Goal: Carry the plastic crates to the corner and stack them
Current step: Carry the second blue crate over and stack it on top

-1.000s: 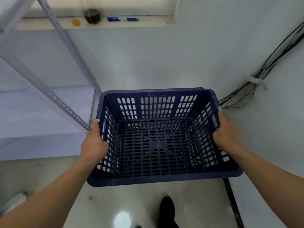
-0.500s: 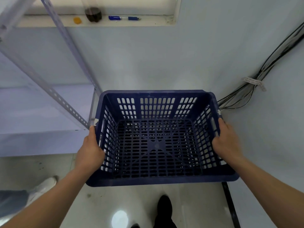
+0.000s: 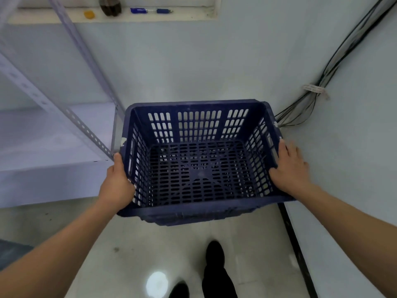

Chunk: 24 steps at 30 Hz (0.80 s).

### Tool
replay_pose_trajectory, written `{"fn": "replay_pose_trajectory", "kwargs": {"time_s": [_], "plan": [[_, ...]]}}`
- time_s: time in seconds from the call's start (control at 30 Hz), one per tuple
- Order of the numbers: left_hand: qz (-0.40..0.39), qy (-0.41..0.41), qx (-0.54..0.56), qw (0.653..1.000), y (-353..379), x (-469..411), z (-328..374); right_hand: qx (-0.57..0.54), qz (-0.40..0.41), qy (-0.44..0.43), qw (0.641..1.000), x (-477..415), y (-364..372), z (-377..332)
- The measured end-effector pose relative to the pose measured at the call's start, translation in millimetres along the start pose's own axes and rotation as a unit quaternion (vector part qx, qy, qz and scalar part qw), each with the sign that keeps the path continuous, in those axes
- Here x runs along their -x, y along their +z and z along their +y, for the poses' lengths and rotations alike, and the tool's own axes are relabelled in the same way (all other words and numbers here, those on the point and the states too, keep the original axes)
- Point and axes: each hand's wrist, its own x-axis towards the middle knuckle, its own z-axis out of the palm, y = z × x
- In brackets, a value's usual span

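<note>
**Crate in the corner, both my hands on it**

1. Pale grey slotted-steel shelving rack: just left of the crate.
2. Dark blue perforated plastic crate: empty, in the wall corner (whether it touches the floor, I cannot tell).
3. My left hand: fingers wrapped over the crate's left rim.
4. My right hand: fingers loosened, spread flat against the right rim.
5. Black cable bundle: on the right wall.
</note>
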Motion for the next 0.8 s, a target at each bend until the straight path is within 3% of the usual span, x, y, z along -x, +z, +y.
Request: {"fn": "replay_pose_trajectory", "kwargs": {"time_s": [0.23, 0.8], "plan": [[0.028, 0.027, 0.038, 0.999, 7, 43, -15, -0.036, 0.037, 0.065, 0.997, 59, 35, -3], [0.000, -0.010, -0.043, 0.999, 12, 38, -17, -0.032, 0.065, 0.046, 0.996, 50, 40, 1]]}}
